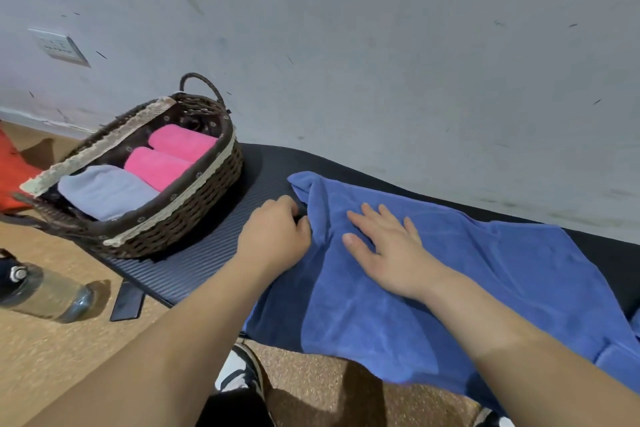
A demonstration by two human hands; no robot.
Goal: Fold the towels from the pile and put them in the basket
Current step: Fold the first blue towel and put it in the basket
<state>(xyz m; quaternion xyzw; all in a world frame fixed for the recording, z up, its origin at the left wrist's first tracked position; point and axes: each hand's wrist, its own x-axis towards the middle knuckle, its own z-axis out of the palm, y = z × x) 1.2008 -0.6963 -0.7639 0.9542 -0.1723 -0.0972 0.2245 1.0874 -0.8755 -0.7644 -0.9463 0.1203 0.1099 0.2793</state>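
A large blue towel (467, 274) lies spread over a black ribbed mat (207, 246), its near edge hanging off toward me. My left hand (277, 236) grips the towel's left edge with curled fingers. My right hand (384, 246) presses flat on the towel just to the right, fingers straight and spread. At the left stands a dark wicker basket (194, 204) with a lace trim. Inside it lie two rolled pink towels (166, 156) and a folded grey towel (104, 191).
A clear water bottle (45, 291) lies on the cork floor at the left, and a dark phone (127, 302) rests by the mat's edge. Something orange (10, 166) sits behind the basket. The wall (381, 62) runs close behind the mat. My shoe (239, 371) shows below.
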